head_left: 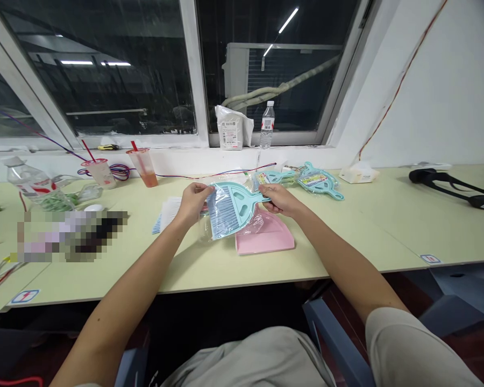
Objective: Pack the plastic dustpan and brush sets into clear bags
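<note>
A light-blue hand brush [244, 209] with blue bristles is raised a little above the table, with clear plastic wrap around it. My left hand [194, 203] pinches the bristle-side edge and the wrap. Fingers of my right hand [280, 199] are closed around the handle end. Below the brush, a pink dustpan [268, 242] lies on the table, its rear part covered by the brush and crinkled plastic. Left of it, partly behind my left hand, sits a stack of white and blue paper cards [168, 212].
Behind my hands lie blue wrapped brush sets [318, 180]. A tissue pack [358, 173] and a black strapped device [447, 185] are to the right. Drink cups [145, 169], a tipped large bottle [38, 185] and cables [119, 172] occupy the left. A water bottle [267, 126] stands on the windowsill.
</note>
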Demonstrator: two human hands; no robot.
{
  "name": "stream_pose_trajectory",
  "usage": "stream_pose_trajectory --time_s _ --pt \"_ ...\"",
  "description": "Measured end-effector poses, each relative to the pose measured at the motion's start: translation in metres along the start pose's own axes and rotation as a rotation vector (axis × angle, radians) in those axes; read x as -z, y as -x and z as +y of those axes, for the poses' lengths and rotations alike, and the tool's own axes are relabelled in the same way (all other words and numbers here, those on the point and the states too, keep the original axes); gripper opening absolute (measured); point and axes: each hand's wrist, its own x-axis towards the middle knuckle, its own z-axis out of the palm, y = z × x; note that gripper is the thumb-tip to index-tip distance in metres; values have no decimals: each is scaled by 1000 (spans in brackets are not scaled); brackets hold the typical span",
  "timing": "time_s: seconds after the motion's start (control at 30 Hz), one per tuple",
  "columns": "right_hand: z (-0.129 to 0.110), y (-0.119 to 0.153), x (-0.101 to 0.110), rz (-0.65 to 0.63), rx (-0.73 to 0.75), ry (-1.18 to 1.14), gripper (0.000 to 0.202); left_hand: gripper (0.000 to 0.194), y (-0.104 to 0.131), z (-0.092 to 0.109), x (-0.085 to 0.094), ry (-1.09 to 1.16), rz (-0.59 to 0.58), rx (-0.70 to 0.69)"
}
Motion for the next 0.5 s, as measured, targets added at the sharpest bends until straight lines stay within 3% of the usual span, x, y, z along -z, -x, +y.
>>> stream_pose_trajectory --time_s 0.17,0.4,0.5 --pt "-1 1 2 -12 -2 -8 49 23 -1 2 4 60 -67 62" --pt "0 -4 16 21 -4 -109 47 30 0 4 5 97 -108 23" --pt "1 -5 18 41 -9 -133 47 35 -1 1 5 65 -178 30"
